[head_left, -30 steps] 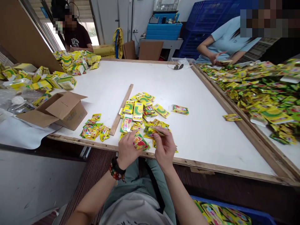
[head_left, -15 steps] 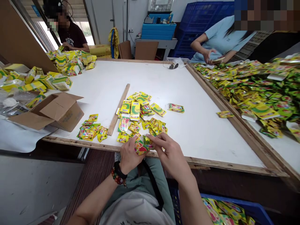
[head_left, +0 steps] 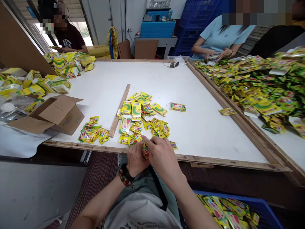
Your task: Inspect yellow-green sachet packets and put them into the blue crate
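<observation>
Nearby, hands (head_left: 162, 159) around a sachet (head_left: 145, 151), wooden strip (head_left: 119, 110), open cardboard box (head_left: 58, 114)

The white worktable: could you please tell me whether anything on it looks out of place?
Yes, a pair of dark sunglasses lies at the far edge of the white worktable, away from the packets. A lone yellow foil sachet also sits beside the right wooden rail, well apart from the central pile of sachets.

White-topped table w/ wood edge (head_left: 197, 127), yellow foil sachets in loose heaps (head_left: 143, 108), wood strip (head_left: 118, 111), sunglasses by far edge (head_left: 172, 65)
</observation>
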### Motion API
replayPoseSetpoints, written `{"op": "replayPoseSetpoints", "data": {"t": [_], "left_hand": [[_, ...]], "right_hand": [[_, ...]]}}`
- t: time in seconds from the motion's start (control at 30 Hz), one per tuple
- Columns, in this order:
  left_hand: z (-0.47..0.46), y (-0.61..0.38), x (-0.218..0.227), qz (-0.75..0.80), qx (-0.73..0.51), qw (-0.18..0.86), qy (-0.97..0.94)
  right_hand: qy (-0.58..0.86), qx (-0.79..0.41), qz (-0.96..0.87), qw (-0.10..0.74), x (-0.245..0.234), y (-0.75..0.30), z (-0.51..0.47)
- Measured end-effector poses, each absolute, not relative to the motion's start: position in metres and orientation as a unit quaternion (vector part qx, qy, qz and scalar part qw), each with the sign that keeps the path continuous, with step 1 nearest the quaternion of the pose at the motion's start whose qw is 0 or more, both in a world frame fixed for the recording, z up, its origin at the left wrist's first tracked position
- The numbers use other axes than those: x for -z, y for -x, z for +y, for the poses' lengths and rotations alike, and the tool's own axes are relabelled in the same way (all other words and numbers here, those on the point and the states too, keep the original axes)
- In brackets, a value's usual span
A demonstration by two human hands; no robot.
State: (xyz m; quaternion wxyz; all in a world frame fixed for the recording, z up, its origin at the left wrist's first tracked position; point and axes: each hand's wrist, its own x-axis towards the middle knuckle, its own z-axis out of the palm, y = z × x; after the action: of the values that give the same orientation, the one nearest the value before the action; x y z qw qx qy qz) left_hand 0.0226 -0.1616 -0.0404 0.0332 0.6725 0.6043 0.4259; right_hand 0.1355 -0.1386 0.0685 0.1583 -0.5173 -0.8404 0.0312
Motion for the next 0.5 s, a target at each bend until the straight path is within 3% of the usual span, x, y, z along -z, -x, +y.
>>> {"op": "replayPoseSetpoints", "data": {"t": [0.17,0.27,0.37,0.5], "left_hand": [[-0.154,-0.020,0.049,0.615,-0.444,0.065,-0.648],[-0.151,-0.021,0.053,0.610,-0.459,0.086,-0.640],[-0.150,-0.022,0.055,0.607,-0.458,0.101,-0.641],[-0.149,-0.021,0.057,0.563,-0.486,0.068,-0.665]], "right_hand": [[0.502,-0.024,-0.783,0.366,-0.037,-0.129,-0.141],[0.500,-0.028,-0.774,0.388,-0.022,-0.124,-0.145],[0.479,-0.135,-0.772,0.395,-0.014,-0.125,-0.144],[0.489,-0.326,-0.627,0.512,-0.008,-0.133,-0.137]]}}
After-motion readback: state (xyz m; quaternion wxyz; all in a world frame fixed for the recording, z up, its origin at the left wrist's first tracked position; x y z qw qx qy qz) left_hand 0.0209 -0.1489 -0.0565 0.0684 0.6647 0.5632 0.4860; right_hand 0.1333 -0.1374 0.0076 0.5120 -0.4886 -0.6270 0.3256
